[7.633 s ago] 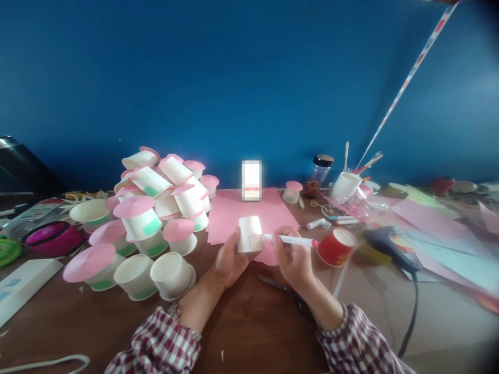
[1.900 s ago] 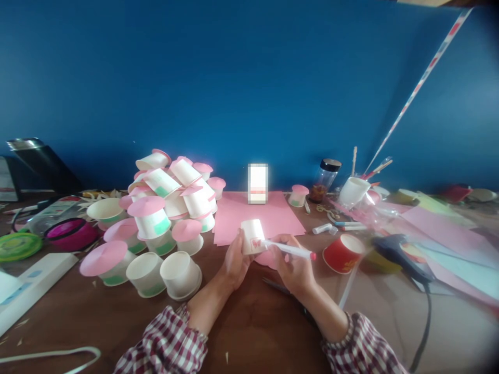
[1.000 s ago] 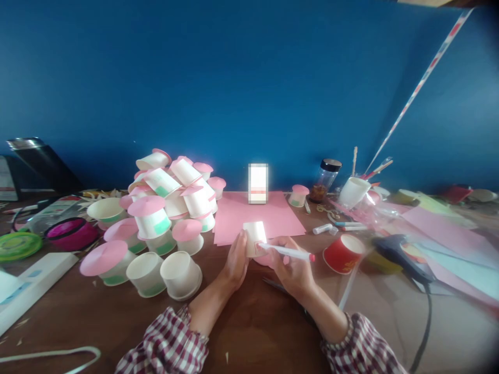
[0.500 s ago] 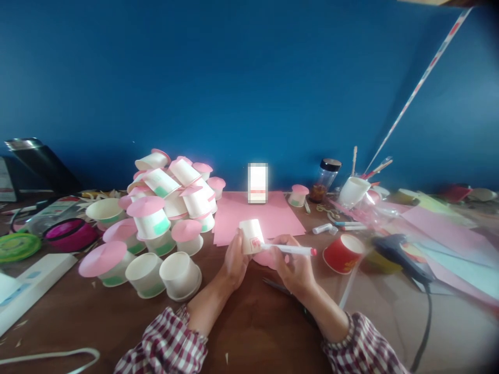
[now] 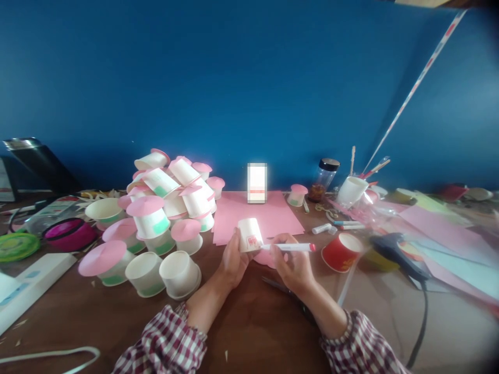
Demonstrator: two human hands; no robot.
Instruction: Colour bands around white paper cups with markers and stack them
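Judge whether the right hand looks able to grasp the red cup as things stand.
Probably yes: the red cup sits near the right hand with no visible obstacle between, but the marker in that hand may need setting down.

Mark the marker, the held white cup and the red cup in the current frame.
marker (image 5: 298, 247): head view, on the white barrel near its red end
held white cup (image 5: 247, 231): head view, on the side wall above the red drawing
red cup (image 5: 338, 254): head view, on the outer wall

Dim light, blurred right side, stretched edges
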